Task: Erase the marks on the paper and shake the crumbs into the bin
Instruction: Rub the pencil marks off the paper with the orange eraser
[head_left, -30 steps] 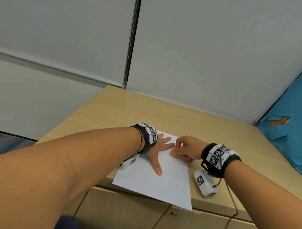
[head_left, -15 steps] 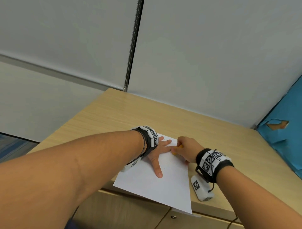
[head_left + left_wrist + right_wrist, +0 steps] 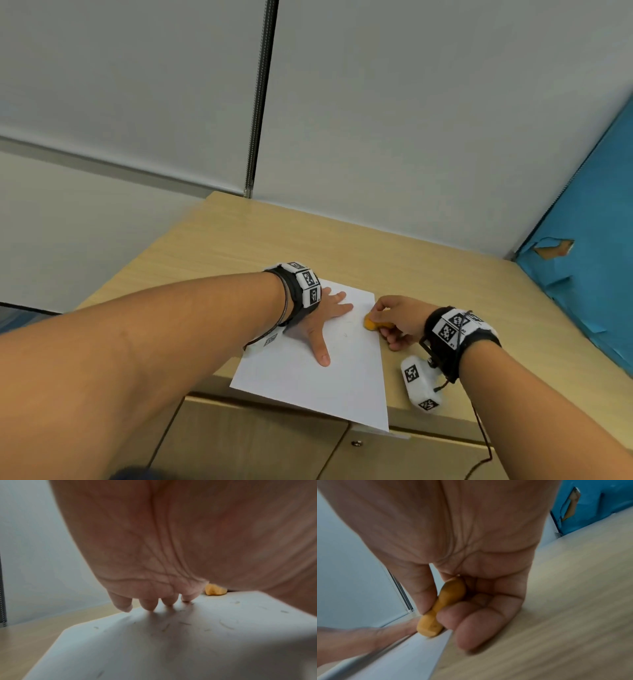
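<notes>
At the near edge, a white rectangular sheet of paper lies on the light wood-grain desk top, its nearest corner jutting out past the desk edge over the wooden cabinet fronts below. On the desk just right of the paper's near half sits a small white plastic module with black square markers, cabled to the right wrist.

Farther in, the left hand lies on the paper, fingers spread and straight, thumb pointing toward the near edge; the left wrist view shows the fingertips pressing the sheet. Faint grey pencil marks and thin dark eraser crumbs are scattered on the paper beside that hand (small and blurred, so their number cannot be told).

At the paper's right edge, the right hand pinches an orange, rounded, worn eraser between thumb and curled fingers. In the right wrist view the eraser's lower end touches the paper just at its edge, while the outer fingers rest on the bare desk. The two hands are near each other but apart.

Beyond the desk stand pale grey partition panels joined by a metal strip, and at the far right a blue covered board with a torn patch. No bin shows in any view.
</notes>
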`<state>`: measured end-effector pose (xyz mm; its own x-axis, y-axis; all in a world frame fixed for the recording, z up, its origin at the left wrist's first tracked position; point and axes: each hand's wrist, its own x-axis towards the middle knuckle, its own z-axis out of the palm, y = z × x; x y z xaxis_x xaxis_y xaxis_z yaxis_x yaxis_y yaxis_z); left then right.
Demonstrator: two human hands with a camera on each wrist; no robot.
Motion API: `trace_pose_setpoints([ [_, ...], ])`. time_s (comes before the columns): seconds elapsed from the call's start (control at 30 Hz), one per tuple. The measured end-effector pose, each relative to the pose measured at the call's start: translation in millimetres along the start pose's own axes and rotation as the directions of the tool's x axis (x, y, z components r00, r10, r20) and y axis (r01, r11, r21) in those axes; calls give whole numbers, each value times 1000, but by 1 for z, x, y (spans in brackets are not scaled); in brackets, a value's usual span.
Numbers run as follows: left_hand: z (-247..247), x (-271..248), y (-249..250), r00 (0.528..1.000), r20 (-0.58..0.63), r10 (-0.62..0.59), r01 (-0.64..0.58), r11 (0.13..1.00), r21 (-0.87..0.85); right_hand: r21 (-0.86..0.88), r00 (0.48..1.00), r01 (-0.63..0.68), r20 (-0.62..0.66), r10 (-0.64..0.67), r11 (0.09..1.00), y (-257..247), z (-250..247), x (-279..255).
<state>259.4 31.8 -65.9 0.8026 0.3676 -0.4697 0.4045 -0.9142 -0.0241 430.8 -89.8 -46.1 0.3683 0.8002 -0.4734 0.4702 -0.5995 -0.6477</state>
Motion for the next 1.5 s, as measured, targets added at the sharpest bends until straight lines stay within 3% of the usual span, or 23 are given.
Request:
trace_pose_setpoints([
  [0.27,-10,-50,35,996,-19,84,-80,987,141,-4,998,-55,25,55,999,-2,-5,3],
  [0.4,12,-69,65,941,-18,337,-330,931,155,-47,997,-66,48,68,997,-8,-1,1],
  [0.47,21,-74,79,915,18,404,-403,908,115,-77,996,-73,52,77,994,-15,1,0],
  [0.6,24,-73,70,942,55,332,-336,937,100,-124,992,-106,61,115,987,-22,1,3],
  [0.83,16,-69,8,983,116,145,-150,988,28,-139,992,-112,48,120,984,-21,-1,10],
  [0.97,12,-67,-5,980,120,157,-154,987,-36,-124,992,-110,47,116,986,-18,-1,13],
  [1.1,12,-62,2,976,144,164,-168,986,15,-129,993,-101,43,107,987,-15,4,10],
  [1.27,9,-52,-6,981,152,122,-130,991,41,-265,999,17,40,-6,964,-4,4,7],
  [1.37,10,-48,-18,990,122,69,-70,998,6,-239,994,112,15,-112,964,-3,4,1],
  [1.5,-2,-44,-21,983,178,46,-47,999,1,-310,959,283,109,-262,908,-15,14,-10],
])
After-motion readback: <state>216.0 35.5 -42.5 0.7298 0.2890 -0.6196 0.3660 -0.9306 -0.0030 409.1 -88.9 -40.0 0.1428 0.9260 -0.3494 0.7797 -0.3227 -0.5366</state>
